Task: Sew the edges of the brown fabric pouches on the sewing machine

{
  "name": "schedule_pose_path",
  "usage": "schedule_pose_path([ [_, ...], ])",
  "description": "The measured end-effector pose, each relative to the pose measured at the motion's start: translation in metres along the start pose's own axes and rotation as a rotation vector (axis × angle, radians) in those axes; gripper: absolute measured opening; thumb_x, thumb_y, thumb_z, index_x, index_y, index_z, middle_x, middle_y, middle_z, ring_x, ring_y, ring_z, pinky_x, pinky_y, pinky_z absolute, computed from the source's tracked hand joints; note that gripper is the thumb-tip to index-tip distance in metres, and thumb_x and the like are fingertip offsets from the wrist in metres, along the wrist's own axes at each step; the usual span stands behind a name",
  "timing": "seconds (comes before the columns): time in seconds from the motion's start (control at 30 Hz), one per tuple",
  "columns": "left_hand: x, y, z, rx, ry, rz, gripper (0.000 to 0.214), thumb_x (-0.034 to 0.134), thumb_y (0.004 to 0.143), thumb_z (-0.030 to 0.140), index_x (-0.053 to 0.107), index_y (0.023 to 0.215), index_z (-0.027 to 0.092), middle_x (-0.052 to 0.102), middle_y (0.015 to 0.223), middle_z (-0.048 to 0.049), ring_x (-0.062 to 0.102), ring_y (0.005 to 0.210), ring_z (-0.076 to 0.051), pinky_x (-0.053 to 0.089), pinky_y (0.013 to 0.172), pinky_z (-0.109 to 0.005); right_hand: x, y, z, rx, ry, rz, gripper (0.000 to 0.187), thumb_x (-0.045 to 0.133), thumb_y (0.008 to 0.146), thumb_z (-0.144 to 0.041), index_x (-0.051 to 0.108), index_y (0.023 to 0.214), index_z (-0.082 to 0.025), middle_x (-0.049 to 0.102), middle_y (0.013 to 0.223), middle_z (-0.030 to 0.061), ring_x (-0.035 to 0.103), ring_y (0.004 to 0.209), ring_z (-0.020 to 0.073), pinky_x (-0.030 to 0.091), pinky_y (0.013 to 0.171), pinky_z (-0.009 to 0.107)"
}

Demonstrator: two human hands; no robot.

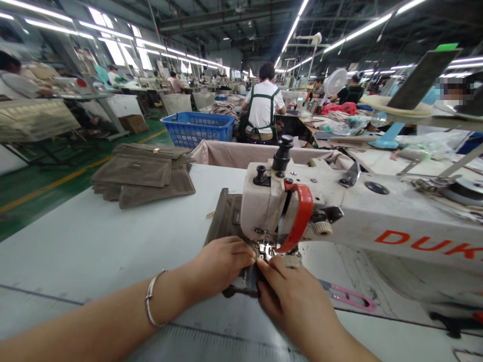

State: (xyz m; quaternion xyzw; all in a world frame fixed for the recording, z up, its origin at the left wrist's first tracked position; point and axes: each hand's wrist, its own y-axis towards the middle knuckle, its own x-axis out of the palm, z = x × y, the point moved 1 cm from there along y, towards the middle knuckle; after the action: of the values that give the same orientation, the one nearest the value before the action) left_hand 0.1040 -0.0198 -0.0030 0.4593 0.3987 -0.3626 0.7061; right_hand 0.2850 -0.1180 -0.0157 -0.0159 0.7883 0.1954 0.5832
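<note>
A brown-grey bag piece (222,218) with a small label lies on the white table under the head of the sewing machine (260,203). My left hand (224,261), with a bracelet at the wrist, presses on the piece just left of the presser foot (266,250), its fingers closed at the edge. Close in front of the foot, my right hand (294,289) has its fingers bent onto the same piece, the tips almost meeting the left ones. The needle point is hidden. Pink-handled thread snips (350,295) lie right of my right hand.
Similar brown pieces (132,171) are stacked at the table's far left. Behind the table stand a fabric-lined bin (226,153) and a blue basket (199,128). A co-worker (264,103) sits beyond, back turned. Thread cones (422,78) rise at the right. Ruler markings run along the front.
</note>
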Motion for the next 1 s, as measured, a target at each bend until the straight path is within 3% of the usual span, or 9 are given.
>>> schedule_pose_path([
  [0.37,-0.002,0.017,-0.015,-0.099,0.063,0.004,0.019,0.058,0.088,0.006,0.071,0.088,0.02,0.073,0.095,-0.0011,0.066,0.095,-0.018,0.05,0.093,-0.03,0.008,0.002,0.004,0.029,0.06,0.039,0.035,0.051,0.09,-0.018,0.058,0.124,-0.019,0.062,0.108,0.0096,0.057,0.101,0.0289,0.052,0.088,0.048],
  [0.77,0.002,0.016,-0.02,-0.153,0.108,-0.051,0.021,0.057,0.089,0.01,0.073,0.094,0.023,0.073,0.097,-0.0003,0.065,0.097,-0.019,0.05,0.093,-0.03,0.004,0.004,-0.001,0.056,0.066,0.018,0.034,0.053,0.09,-0.019,0.06,0.124,-0.018,0.063,0.106,0.0083,0.055,0.1,0.0283,0.049,0.09,0.046],
  [0.9,-0.011,0.015,-0.017,-0.226,0.156,-0.083,0.02,0.054,0.091,0.011,0.071,0.098,0.021,0.07,0.098,-0.0045,0.063,0.097,-0.023,0.05,0.092,-0.035,-0.001,0.004,-0.001,0.038,0.095,0.045,0.031,0.053,0.091,-0.017,0.063,0.12,-0.017,0.063,0.104,0.0087,0.055,0.098,0.0276,0.05,0.088,0.046],
  [1.0,-0.026,0.002,0.004,-0.357,0.199,-0.115,0.015,0.06,0.09,0.022,0.068,0.102,0.017,0.065,0.103,-0.0101,0.06,0.098,-0.029,0.051,0.088,-0.045,-0.005,0.002,0.003,0.009,0.148,0.069,0.027,0.052,0.089,-0.013,0.066,0.112,-0.018,0.064,0.101,0.0082,0.055,0.094,0.0259,0.051,0.084,0.043],
])
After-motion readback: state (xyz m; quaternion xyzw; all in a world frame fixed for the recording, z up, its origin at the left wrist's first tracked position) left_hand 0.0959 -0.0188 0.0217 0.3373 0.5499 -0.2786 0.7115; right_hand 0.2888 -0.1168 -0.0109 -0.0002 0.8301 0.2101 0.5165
